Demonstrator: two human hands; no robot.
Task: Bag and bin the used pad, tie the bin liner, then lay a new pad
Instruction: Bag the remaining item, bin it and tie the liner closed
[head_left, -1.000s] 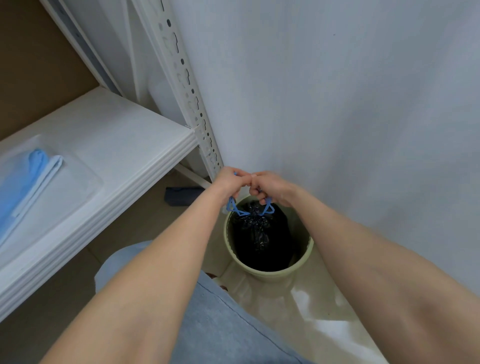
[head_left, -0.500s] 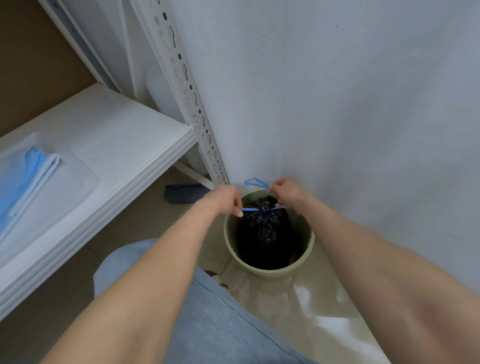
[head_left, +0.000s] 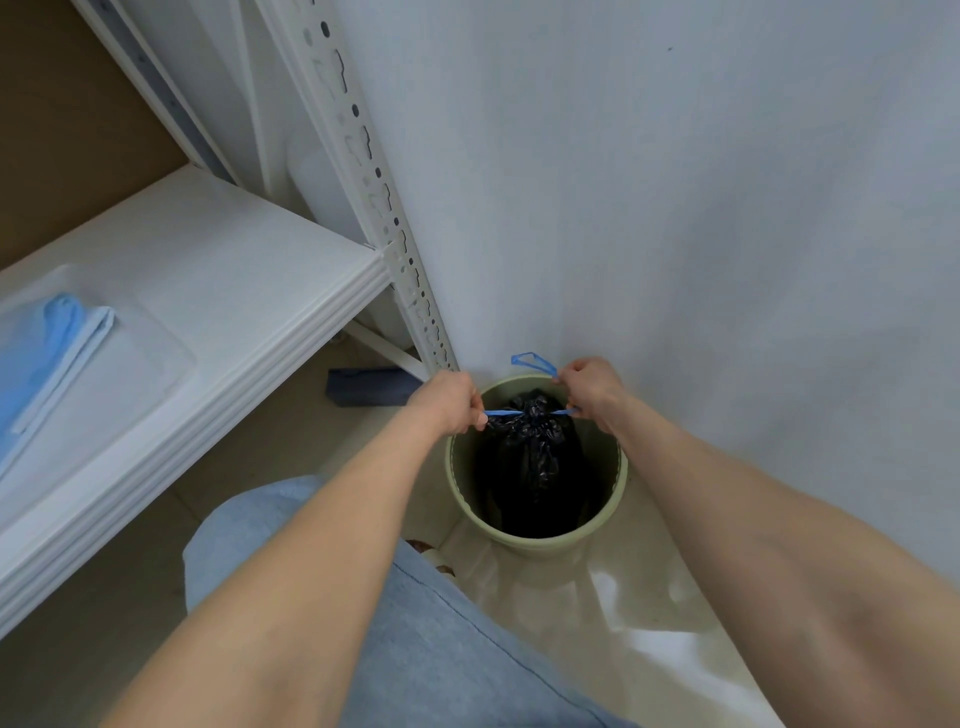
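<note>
Fingers (head_left: 477, 415) of the left hand (head_left: 449, 402) are curled tight round one end of the blue drawstring (head_left: 501, 413), and the right hand (head_left: 592, 389) is clenched on the other end, with a loop of the string poking out above its knuckles. The two hands are held apart over the mouth of the bin, and the string runs taut and level between them. At its middle it cinches the gathered neck of the black bin liner (head_left: 535, 452), which sits bunched inside the green bin (head_left: 540, 545); what the liner holds is hidden. The bin stands on the pale glossy floor (head_left: 613, 597), close against the white wall (head_left: 675, 208) and just beside the foot of a perforated white upright (head_left: 374, 182). To the left, on the white shelf (head_left: 234, 291), a folded blue pad (head_left: 57, 338) lies well apart from the bin. A dark blue object (head_left: 369, 387) lies on the floor under the shelf. The person's knee in blue jeans (head_left: 415, 649) is bent between the forearms.
</note>
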